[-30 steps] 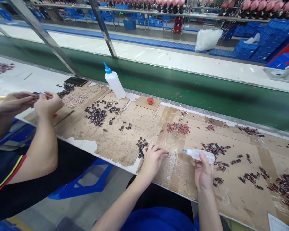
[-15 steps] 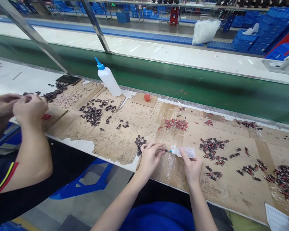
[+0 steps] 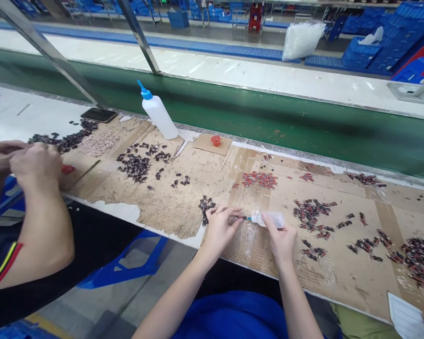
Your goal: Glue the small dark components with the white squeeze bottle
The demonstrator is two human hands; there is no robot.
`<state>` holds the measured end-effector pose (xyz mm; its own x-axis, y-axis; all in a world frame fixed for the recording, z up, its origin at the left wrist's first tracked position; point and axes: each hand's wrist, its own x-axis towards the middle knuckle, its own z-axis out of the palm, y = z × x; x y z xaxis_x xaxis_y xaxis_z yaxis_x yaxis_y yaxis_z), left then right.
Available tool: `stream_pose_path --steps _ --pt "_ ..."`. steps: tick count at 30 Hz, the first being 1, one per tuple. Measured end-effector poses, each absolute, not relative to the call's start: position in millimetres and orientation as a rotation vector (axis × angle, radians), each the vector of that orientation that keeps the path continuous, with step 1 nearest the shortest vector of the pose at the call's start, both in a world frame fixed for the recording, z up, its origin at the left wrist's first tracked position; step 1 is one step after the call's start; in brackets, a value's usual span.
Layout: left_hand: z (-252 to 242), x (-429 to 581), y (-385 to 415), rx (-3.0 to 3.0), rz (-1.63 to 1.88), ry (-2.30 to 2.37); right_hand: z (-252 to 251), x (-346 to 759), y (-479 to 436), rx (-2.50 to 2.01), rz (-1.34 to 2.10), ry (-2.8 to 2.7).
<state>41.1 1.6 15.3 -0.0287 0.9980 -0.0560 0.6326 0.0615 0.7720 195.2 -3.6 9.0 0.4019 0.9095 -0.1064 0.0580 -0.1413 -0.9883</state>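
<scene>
My left hand (image 3: 222,229) pinches a small dark part (image 3: 237,217) between thumb and fingertips, just above the cardboard. Fingers of my right hand (image 3: 281,239) are wrapped round a small translucent bottle (image 3: 273,219), tilted on its side. Its thin teal tip points left and meets or nearly meets the dark part. A little pile of dark parts (image 3: 205,207) lies beside my left hand. Red pieces (image 3: 259,180) are heaped beyond the bottle, and black-and-red parts (image 3: 311,212) lie to the right of my right hand.
A large white bottle (image 3: 159,116) with a blue nozzle stands near a red cup (image 3: 216,140). At left, a co-worker's hands (image 3: 35,165) work over dark pieces. A phone (image 3: 99,115) lies at the table's back edge, beside the green belt (image 3: 233,108).
The small bottle has shifted slightly left, bringing its tip closer to the part in my left hand. The co-worker's hands have moved a little left.
</scene>
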Motion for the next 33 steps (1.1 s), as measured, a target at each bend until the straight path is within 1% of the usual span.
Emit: stream_pose_path --steps 21,27,30,33 --pt "19 41 3 1.629 0.744 1.747 9 198 -2 -1.531 0.923 -0.929" --pt "17 43 4 1.701 0.698 1.705 9 207 0 -1.547 0.9 -0.855" --pt "14 42 4 1.765 0.652 1.665 10 219 -1 -1.6 0.819 -0.912" --pt "11 35 3 1.8 0.644 1.651 21 233 -4 -1.889 0.594 -1.197"
